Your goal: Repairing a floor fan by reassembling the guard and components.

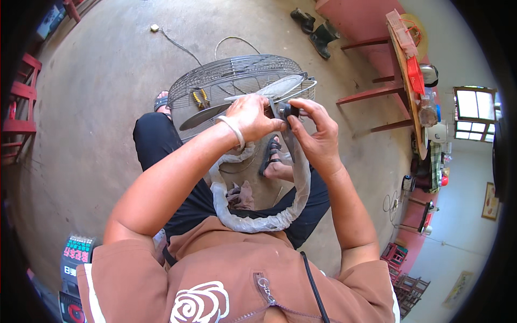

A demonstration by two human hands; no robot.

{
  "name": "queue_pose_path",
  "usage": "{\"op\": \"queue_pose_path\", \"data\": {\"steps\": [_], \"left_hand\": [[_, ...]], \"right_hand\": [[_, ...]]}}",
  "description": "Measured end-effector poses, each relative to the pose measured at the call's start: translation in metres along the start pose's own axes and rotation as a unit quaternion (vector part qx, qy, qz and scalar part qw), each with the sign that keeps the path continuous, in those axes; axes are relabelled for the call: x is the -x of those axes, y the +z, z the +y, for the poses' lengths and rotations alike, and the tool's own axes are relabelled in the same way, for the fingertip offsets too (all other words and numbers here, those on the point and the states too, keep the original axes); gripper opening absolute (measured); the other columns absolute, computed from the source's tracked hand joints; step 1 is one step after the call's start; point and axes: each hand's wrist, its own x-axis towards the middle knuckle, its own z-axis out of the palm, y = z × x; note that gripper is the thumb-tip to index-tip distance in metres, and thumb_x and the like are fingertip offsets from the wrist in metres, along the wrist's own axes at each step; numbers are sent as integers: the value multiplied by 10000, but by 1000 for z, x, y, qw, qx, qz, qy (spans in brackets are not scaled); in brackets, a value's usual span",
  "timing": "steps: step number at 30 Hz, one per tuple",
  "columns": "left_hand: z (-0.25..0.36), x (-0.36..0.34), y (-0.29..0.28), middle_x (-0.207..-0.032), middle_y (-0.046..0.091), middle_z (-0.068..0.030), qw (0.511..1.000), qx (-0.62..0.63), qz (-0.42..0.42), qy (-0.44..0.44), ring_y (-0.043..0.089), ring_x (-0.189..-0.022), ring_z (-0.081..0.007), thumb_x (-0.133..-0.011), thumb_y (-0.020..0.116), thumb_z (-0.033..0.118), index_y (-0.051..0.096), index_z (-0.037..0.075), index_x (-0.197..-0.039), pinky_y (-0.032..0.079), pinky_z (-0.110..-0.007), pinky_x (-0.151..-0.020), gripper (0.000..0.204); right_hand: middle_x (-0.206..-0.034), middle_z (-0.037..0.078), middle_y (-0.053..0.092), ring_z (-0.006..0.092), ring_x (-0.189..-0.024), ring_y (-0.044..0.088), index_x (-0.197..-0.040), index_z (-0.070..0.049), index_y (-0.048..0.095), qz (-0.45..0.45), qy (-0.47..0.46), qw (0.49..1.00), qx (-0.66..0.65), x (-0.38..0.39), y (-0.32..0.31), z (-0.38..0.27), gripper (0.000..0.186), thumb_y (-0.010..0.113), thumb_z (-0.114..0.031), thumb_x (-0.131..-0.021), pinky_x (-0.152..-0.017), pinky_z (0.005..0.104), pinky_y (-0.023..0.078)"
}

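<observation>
Both my hands meet at the hub of a fan in front of my lap. My left hand (249, 119), a pale bangle on its wrist, is closed around the hub beside the grey fan blades (202, 117). My right hand (319, 132) pinches a small black knob (291, 111) at the hub between thumb and fingers. Beyond the blades lies a round wire fan guard (234, 67). A tool with yellow-and-black handles (200, 98), apparently pliers, is at the guard. A loop wrapped in cloudy plastic (258, 222) curves over my lap.
A crumpled cloth (240, 197) lies between my legs. On the floor beyond the guard is a cable with a plug (155, 28). Black boots (324, 39) stand at the far right, near a wooden table (405, 81) bearing containers. Red chairs (20, 116) stand at the left.
</observation>
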Motion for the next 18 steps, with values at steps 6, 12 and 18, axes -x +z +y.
{"op": "queue_pose_path", "data": {"steps": [6, 12, 18], "left_hand": [[-3, -3, 4, -791, 695, -166, 999, -27, 17, 20, 686, -790, -283, -689, 750, 440, 700, 15, -845, 515, -375, -757, 455], [1, 1, -4, -802, 686, -178, 999, -35, 7, 6, 681, -828, -305, -666, 755, 508, 691, 19, -801, 513, -382, -784, 511], [-4, -2, 0, -851, 690, -196, 999, -31, 4, 26, 677, -859, -317, -650, 775, 473, 705, 26, -852, 512, -382, -807, 496]], "right_hand": [[-994, 104, 683, 250, -912, 638, -1062, -69, 658, -58, 24, 997, 52, -11, -2, -14, 283, 730, -70, -787, -799, 326, 509], [-910, 85, 702, 233, -806, 674, -1071, -111, 645, -76, 88, 975, 189, -25, 6, -30, 307, 749, -220, -803, -686, 315, 521], [-791, 139, 679, 266, -671, 678, -1078, -120, 650, -112, 85, 966, 215, -30, 2, -21, 264, 696, -268, -864, -624, 354, 528]]}}
